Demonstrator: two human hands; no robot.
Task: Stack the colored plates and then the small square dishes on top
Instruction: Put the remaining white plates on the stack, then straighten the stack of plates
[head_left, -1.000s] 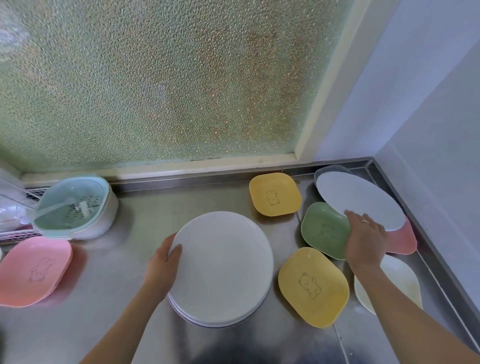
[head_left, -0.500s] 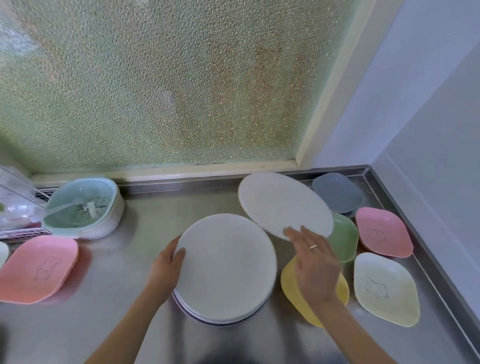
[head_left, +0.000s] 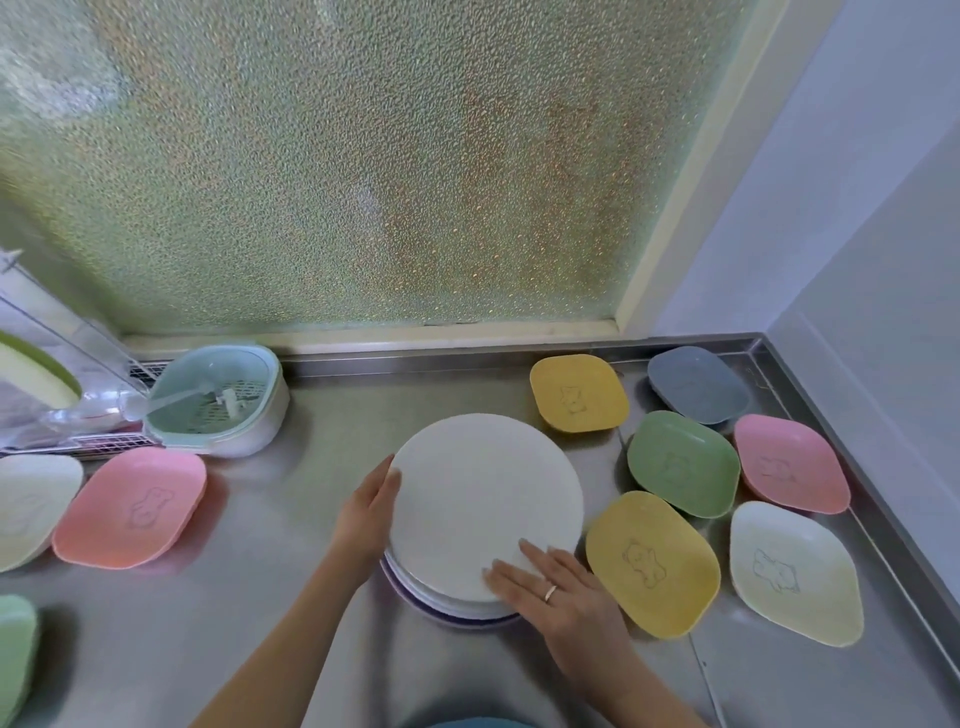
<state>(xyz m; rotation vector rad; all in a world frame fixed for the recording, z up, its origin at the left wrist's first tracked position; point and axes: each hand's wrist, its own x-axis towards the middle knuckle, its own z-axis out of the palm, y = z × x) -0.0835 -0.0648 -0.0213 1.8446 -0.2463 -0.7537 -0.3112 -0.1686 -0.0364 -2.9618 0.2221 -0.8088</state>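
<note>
Left hand (head_left: 366, 514) cups the plate stack (head_left: 483, 512) at centre frame; right hand (head_left: 558, 587) lies flat, fingers spread, on its lower-right edge. No legible writing.

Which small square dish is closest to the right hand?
The near yellow dish, just right of the right hand and the plate stack. The other yellow dish sits farther back by the window.

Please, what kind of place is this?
Probably a home kitchen: a stainless steel counter below a frosted window, a stack of round plates, and a dish rack at the left.
</note>
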